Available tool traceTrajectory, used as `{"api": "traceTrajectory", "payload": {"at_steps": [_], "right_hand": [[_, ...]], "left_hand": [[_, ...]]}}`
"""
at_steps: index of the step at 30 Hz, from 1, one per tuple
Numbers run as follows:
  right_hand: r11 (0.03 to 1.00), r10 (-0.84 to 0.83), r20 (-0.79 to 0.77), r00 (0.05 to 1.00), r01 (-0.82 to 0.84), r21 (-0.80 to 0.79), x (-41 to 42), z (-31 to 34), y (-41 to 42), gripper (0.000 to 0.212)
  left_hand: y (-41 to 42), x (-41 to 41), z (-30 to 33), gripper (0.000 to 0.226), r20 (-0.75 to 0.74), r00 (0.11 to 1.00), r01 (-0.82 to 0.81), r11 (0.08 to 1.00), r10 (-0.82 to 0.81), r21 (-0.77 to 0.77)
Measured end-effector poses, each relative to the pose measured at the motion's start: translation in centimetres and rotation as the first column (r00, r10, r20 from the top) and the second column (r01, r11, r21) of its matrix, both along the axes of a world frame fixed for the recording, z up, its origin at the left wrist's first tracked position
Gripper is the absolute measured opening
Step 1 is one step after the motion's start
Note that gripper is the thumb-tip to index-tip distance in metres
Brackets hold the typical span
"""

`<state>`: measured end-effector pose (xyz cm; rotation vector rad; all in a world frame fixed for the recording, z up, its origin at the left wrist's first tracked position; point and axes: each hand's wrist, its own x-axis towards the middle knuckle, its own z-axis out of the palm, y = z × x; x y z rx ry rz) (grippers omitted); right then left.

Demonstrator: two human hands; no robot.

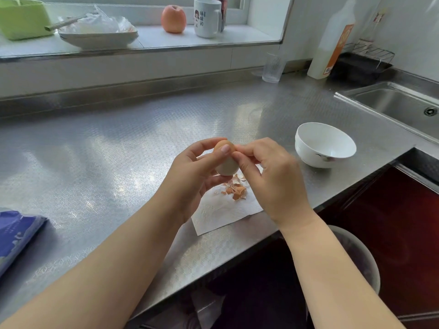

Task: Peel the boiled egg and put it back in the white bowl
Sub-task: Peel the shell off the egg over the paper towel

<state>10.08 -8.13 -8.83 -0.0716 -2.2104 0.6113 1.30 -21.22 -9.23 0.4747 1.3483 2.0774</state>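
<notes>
Steel countertop [118, 148] with an embossed pattern is stretching across our view, with a sink [401, 105] sitting at two o'clock and a window ledge [166, 41] running along twelve o'clock. On that ledge we are seeing a green container [21, 17] at eleven o'clock, a stack of plates [97, 35], a white mug [206, 17] and an apple [173, 19]. A tall bottle [332, 43] and a clear glass [273, 67] are standing at one o'clock, and a blue packet [14, 233] is lying at eight o'clock. At the centre, a paper napkin [225, 214] is lying near the counter's edge, with brown shell pieces [236, 189] scattered on it. At three o'clock from our hands, the white bowl [325, 144] is sitting empty. Our left hand [190, 176] is gripping the egg [225, 160] above the napkin; its lower half is showing bare white, its top is wearing brown shell. Our right hand [273, 176] is pinching at the shell's edge.
</notes>
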Motion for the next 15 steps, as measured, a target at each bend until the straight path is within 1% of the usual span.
{"api": "traceTrajectory", "payload": {"at_steps": [2, 4, 6, 8, 10, 13, 15], "right_hand": [[0.994, -0.024, -0.026, 0.999, 0.027, 0.103, 0.1, -0.1, 0.0, 0.017], [0.983, -0.044, -0.062, 0.997, 0.054, 0.173, 0.1, -0.3, 0.0, 0.017], [0.975, -0.052, -0.104, 0.993, 0.073, 0.209, 0.1, -0.5, 0.0, 0.015], [0.975, -0.051, -0.128, 0.991, 0.077, 0.206, -0.1, -0.6, 0.1, 0.014], [0.987, -0.05, -0.127, 0.991, 0.069, 0.148, -0.2, -0.7, 0.1, 0.013], [0.998, -0.066, -0.093, 0.993, 0.064, -0.023, -0.3, -0.9, 0.0, 0.012], [0.987, -0.086, -0.06, 0.994, 0.077, -0.141, -0.3, -1.2, 0.1, 0.012]], "left_hand": [[0.0, 0.0, 0.0, 0.043, 0.002, 1.0, 0.005, 1.0, -0.005, -0.004], [0.0, 0.0, 0.0, 0.042, 0.005, 1.0, 0.004, 1.0, -0.004, -0.009], [0.0, 0.0, 0.0, 0.041, 0.005, 1.0, 0.003, 1.0, -0.003, -0.015], [0.0, 0.0, 0.0, 0.041, 0.011, 1.0, 0.007, 1.0, -0.007, -0.017], [0.0, 0.0, 0.0, 0.04, 0.018, 1.0, 0.013, 1.0, -0.013, -0.02], [0.1, 0.0, 0.1, 0.037, 0.023, 1.0, 0.018, 1.0, -0.017, -0.016], [0.0, -0.1, 0.1, 0.033, 0.037, 0.999, 0.016, 1.0, -0.016, 0.002]]}}
